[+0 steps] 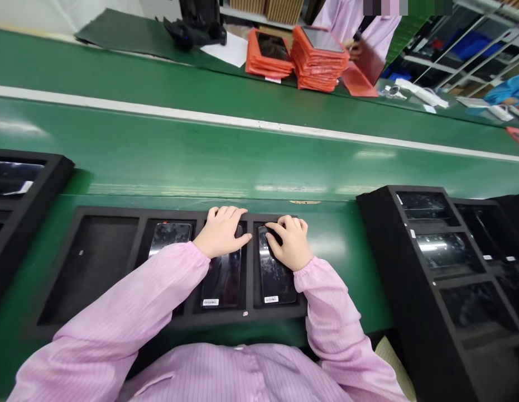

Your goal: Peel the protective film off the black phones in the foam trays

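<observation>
1. Spreading over the far end of the middle phone point(221, 279), my left fingers point(235, 214) stand parted from their thumb, with nothing visibly clasped.
2. My right fingers point(277, 228) bend at the far end of the right-hand phone point(276, 279); I cannot tell whether they grip it or only touch it.
3. Below my fingers, each of these two phones bears a white label at its near end and lies in its own compartment of the black tray point(159, 213).
4. Left of my left fingers, a third phone point(171, 233) lies in the next compartment, partly under my sleeve point(129, 301).
5. Well right of my right fingers, black trays point(380, 234) hold dark panels on the green counter point(330, 240).
6. Far beyond my fingers, red stacks point(318, 72) stand near another person in pink point(341, 14).
</observation>
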Available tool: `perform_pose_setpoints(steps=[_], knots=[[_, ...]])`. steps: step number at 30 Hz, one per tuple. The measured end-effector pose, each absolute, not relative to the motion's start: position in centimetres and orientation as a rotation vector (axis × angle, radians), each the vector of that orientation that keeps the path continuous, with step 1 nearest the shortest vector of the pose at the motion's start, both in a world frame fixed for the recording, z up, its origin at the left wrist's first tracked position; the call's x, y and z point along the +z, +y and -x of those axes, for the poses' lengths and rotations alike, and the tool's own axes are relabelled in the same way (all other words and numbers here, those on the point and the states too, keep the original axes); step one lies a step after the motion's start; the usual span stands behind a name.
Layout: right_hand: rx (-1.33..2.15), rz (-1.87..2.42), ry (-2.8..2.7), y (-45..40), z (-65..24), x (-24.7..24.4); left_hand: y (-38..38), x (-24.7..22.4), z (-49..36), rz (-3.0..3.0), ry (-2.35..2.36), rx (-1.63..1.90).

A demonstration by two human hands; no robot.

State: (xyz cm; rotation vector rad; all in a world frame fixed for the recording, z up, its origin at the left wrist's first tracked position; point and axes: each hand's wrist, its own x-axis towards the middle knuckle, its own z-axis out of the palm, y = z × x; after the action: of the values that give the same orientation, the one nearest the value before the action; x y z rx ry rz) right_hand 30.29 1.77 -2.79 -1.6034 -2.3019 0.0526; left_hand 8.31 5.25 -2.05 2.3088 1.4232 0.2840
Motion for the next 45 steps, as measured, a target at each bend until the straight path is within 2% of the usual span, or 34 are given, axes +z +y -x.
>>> perform_pose_setpoints(steps=[9,17,31,39,45], knots=[[0.250,1.438,-2.258,2.4,-31.3,-2.8,5.3,-1.8,-7.8,-2.299,1.365,0.248],[0.668,1.209,-2.084,2.7,-35.0,-1.8,5.4,-1.5,-7.7,-2.287,1.357,0.219],[0.657,1.194,-1.941,2.2,-34.2,-1.2,5.4,-1.4,-7.8,-2.282,1.370,0.188],[1.375,1.208,-1.521,1.3,-32.9,-0.4,4.7,-1.7,-8.7,-2.344,1.411,0.164],[1.638,1.253,-1.221,1.2,-31.5,-1.2,4.2,-2.0,-8.9,-2.423,1.364,0.103]])
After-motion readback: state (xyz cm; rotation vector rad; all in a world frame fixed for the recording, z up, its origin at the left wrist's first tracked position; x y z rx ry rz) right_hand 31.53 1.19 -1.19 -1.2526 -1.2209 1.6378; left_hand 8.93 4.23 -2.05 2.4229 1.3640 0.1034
